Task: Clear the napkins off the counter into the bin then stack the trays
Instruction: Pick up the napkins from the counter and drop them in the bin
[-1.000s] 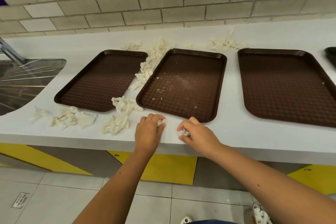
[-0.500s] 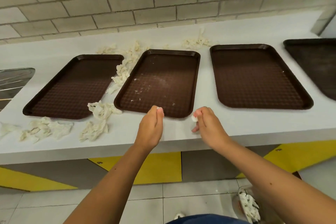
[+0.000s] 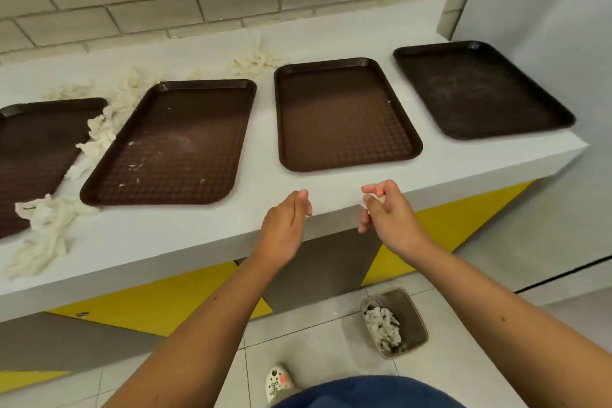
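Four brown trays lie in a row on the white counter [image 3: 265, 225]: the leftmost tray [image 3: 33, 156] cut off by the frame, a crumb-speckled tray [image 3: 172, 142], a third tray [image 3: 344, 113] and a far right tray [image 3: 480, 89]. Crumpled white napkins [image 3: 99, 132] fill the gap between the first two trays, and a front pile of napkins [image 3: 46, 225] lies near the counter edge. My left hand [image 3: 286, 222] hovers at the counter's front edge, fingers curled together round a small scrap that barely shows. Beside it, my right hand [image 3: 387, 215] pinches a white napkin scrap [image 3: 372, 200].
A small grey bin [image 3: 412, 318] with napkins inside stands on the tiled floor, below and slightly right of my right hand. More back napkins [image 3: 255, 60] lie by the tiled wall. The counter ends at the right beside a white wall [image 3: 546, 26].
Both hands lifted off the counter with their scraps and moved right along its front edge. The view swung right and down, bringing the fourth tray and the floor bin into sight.
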A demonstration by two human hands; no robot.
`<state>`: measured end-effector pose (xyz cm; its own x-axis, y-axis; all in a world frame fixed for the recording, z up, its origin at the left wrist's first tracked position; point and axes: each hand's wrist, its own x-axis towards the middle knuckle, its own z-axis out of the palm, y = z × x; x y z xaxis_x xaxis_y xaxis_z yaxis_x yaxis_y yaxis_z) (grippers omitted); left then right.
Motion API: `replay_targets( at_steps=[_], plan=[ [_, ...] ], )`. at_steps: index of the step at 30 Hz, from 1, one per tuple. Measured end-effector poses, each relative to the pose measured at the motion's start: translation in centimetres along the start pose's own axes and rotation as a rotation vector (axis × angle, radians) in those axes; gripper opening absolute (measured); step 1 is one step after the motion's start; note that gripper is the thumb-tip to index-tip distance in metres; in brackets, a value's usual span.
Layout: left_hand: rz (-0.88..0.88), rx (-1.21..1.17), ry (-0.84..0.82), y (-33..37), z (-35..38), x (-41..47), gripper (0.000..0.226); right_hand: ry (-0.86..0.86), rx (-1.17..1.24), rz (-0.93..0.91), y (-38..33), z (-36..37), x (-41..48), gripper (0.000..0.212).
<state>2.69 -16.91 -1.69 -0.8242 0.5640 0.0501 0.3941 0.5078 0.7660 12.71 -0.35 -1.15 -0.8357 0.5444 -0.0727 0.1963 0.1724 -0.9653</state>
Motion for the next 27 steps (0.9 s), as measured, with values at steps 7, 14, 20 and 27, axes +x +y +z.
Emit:
replay_targets(
  at_steps=[7, 14, 20, 27],
  plan=[
    [-0.062, 0.058, -0.050, 4.2, 8.3, -1.1, 0.061, -0.063, -0.143, 0.050, 6.8, -8.4, -1.6, 0.013],
    [-0.336, -0.061, -0.281, 5.3, 15.0, -2.0, 0.031, -0.344, -0.500, 0.295, 13.6, -12.9, -2.8, 0.023],
    [-0.411, -0.034, -0.431, 4.6, 18.5, -2.5, 0.024, -0.438, -0.619, 0.357, 18.7, -14.8, -2.8, 0.022],
    [-0.531, 0.011, -0.463, 2.3, 21.7, -2.8, 0.021, -0.524, -0.667, 0.379, 20.6, -16.4, -2.2, 0.041]
  ],
)
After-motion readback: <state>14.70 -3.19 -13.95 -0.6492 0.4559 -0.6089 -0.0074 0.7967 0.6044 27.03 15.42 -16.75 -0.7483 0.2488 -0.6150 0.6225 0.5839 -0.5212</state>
